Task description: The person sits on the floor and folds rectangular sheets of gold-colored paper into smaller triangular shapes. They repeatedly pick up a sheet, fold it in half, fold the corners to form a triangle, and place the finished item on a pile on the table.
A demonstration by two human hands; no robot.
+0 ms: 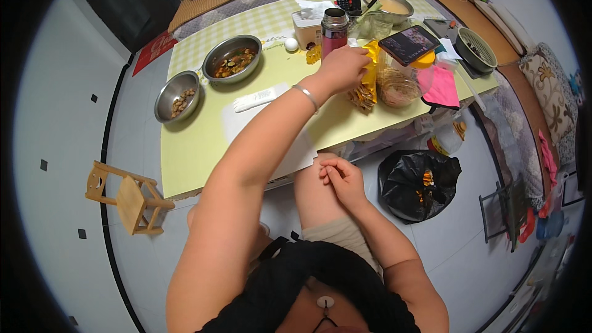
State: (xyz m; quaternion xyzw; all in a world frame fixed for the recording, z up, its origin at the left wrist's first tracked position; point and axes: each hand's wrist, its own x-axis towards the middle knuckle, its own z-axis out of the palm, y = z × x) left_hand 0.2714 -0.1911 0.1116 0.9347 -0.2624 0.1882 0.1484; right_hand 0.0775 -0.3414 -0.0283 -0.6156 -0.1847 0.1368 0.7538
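**Head view: a reach into the snack bag**

Head camera looks down on a yellow snack bag (369, 80) standing open near the far right part of the desk (203, 142), just in front of a red-and-steel flask (334, 29) and touching a clear jar (398, 83). The left hand (341, 68) sits at the bag's mouth, fingers curled down and closed on the bag's upper edge or something in it; which of the two cannot be told. The bag leans on the jar, which seems to keep it upright and its opening turned toward the person.

That arm is stretched long across the desk from the lower left, elbow nearly straight, a silver bangle (306, 95) at the wrist. The right hand (339, 176) rests low on the bare knee, fingertips drawn together as if pinching a small crumb; whatever is between them is too small to see.

A phone (409, 44) lies propped on the jar's orange lid, screen lit, likely set there to be watched. Left of the arm lie a white remote (259, 97), a bowl of cooked food (232, 58) and a bowl of nuts (177, 96). A black rubbish bag (418, 184) gapes on the floor beside the knee, within easy drop of the right hand. A small wooden stool (126, 197) stands well apart at the left.
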